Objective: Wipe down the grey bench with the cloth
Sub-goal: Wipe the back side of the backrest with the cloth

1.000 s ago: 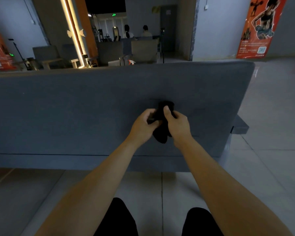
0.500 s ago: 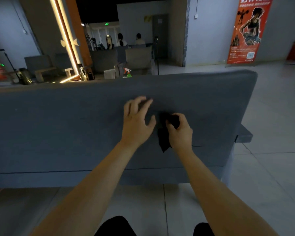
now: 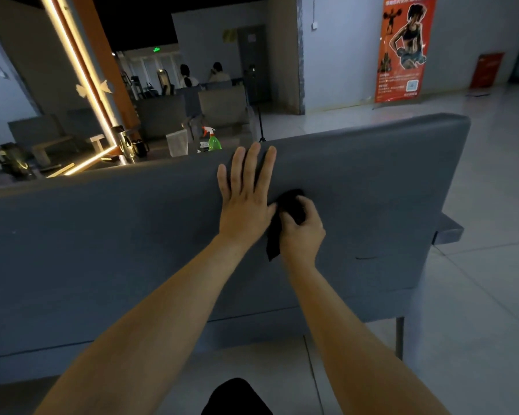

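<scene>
Sliding up bench [image 3: 102, 250], left hand [image 3: 246, 199] flattened, right hand [image 3: 301, 235] gripping cloth [image 3: 292, 203]

The grey padded bench [image 3: 102, 250] shows its upright back. A crumpled black cloth [image 3: 289, 205] sits against its upper part, one end hanging down.

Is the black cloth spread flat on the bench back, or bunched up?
Bunched. The right hand grips the cloth in a wad against the grey bench, one corner hanging below the hand.
</scene>
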The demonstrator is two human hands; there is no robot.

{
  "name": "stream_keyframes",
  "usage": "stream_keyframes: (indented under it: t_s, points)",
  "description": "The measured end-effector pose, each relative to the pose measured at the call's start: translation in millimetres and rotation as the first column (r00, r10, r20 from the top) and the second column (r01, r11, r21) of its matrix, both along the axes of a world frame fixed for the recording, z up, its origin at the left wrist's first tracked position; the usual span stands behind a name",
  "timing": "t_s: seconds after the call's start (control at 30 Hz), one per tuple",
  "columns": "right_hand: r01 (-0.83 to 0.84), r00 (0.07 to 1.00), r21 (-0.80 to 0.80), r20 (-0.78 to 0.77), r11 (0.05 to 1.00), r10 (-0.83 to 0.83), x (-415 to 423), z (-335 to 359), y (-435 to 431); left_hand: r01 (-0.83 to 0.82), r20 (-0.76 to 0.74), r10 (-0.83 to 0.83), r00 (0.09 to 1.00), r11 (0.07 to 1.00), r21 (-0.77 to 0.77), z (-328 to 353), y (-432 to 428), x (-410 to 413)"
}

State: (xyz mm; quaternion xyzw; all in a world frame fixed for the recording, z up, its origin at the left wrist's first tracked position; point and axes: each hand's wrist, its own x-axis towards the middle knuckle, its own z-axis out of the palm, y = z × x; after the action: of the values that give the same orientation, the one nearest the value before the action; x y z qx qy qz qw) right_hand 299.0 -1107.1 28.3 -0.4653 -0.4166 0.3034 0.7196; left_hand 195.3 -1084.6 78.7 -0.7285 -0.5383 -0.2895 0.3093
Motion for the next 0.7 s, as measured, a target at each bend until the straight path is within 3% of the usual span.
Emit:
stream_keyframes:
  t_s: [0.13, 0.23, 0.37, 0.57, 0.7]
  points:
    - [-0.082, 0.99, 0.015, 0.118, 0.996, 0.08, 1.0, -7.6, 1.3, 0.044, -0.042, -0.045, 0.998, 0.999, -0.018, 1.7, 6.0, -8.3]
    - [-0.03, 0.967, -0.013, 0.252, 0.999, 0.033, -7.3, -20.6, -0.6, 0.055, -0.048, -0.056, 0.997, 0.998, -0.013, 1.8, 9.3, -9.5]
    - [0.148, 0.943, 0.1, 0.284, 0.984, -0.171, -12.8, -18.0, 8.7, 0.067, -0.068, -0.067, 0.995, 0.998, 0.0, 1.5, 8.0, -11.6]
    - [0.118, 0.961, 0.102, 0.24, 0.988, -0.139, -15.9, -7.4, 6.9, 0.082, -0.097, -0.077, 0.992, 0.996, 0.041, -1.6, 8.0, -16.3]
    - [0.176, 0.911, 0.095, 0.361, 0.98, -0.199, -11.6, -0.6, 14.6, 0.076, -0.104, -0.066, 0.992, 0.993, 0.092, -1.8, 10.7, -17.9]
